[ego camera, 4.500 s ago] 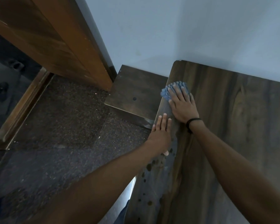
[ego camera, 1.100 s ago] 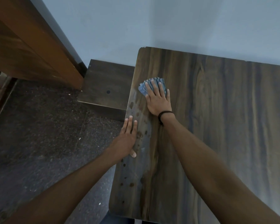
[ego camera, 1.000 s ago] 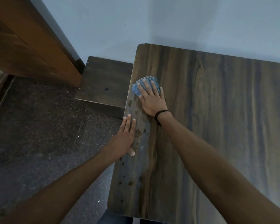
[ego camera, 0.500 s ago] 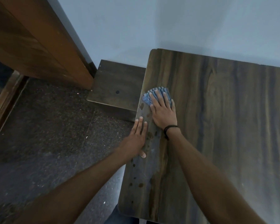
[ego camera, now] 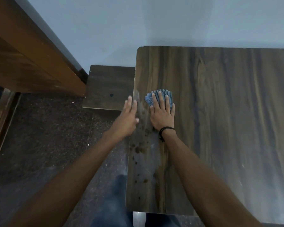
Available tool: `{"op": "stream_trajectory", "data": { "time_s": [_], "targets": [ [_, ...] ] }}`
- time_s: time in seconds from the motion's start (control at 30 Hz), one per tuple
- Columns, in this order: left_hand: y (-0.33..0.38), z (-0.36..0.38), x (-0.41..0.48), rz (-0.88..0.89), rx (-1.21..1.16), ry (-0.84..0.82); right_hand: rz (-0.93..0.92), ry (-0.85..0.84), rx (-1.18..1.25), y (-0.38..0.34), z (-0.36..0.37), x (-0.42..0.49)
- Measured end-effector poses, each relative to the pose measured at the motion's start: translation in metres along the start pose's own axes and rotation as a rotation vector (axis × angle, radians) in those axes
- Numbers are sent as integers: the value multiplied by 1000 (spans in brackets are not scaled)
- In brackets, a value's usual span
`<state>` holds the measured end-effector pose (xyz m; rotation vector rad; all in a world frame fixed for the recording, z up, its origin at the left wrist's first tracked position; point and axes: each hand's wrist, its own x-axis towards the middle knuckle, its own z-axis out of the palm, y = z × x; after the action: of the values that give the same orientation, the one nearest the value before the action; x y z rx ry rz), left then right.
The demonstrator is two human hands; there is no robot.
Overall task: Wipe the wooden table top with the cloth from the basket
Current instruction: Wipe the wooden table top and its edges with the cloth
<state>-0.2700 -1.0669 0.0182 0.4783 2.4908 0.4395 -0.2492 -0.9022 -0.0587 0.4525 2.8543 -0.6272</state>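
The wooden table top (ego camera: 220, 112) fills the right half of the head view, dark with streaked grain. Near its left edge lies a blue cloth (ego camera: 169, 96), mostly hidden under my right hand (ego camera: 161, 114), which presses it flat with straight, spread fingers. A black band circles that wrist. My left hand (ego camera: 127, 118) rests at the table's left edge with straight fingers, holding nothing. Dark spots (ego camera: 140, 148) dot the strip of table just below both hands. The basket is out of view.
A lower dark wooden board (ego camera: 108, 87) with a small hole sits left of the table against the pale wall (ego camera: 138, 22). A brown wooden door frame (ego camera: 31, 54) runs along the upper left. Dark speckled floor (ego camera: 39, 136) lies beside the table.
My right hand has slid the cloth a little to the right, away from the table's left edge. My left hand has shifted forward along that edge.
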Motion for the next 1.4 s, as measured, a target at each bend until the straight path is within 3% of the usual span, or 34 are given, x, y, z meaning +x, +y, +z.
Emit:
{"op": "stream_trajectory", "data": {
  "time_s": [0.1, 0.2, 0.47, 0.57, 0.7, 0.9, 1.13, 1.4],
  "targets": [
    [3, -37, 46, 40, 66, 85, -15, -27, 18, -5, -4, 15],
    [12, -70, 97, 83, 127, 66, -19, -34, 28, -24, -5, 41],
    [8, -99, 201, 249, 320, -185, -126, 99, -91, -47, 42, -37],
    [2, -97, 212, 253, 394, -270, -75, 127, -85, -52, 37, -10],
    [-4, -92, 215, 279, 454, -232, 101, 149, -27, -80, 38, 24],
    [-5, -93, 219, 324, 502, -202, 84, 195, -48, -99, 69, -58],
    [-2, -91, 220, 330, 530, -201, 154, 220, -44, -99, 45, 38],
    [-9, -84, 210, 315, 432, -240, 216, 198, -19, -88, 76, -114]
  ]
}}
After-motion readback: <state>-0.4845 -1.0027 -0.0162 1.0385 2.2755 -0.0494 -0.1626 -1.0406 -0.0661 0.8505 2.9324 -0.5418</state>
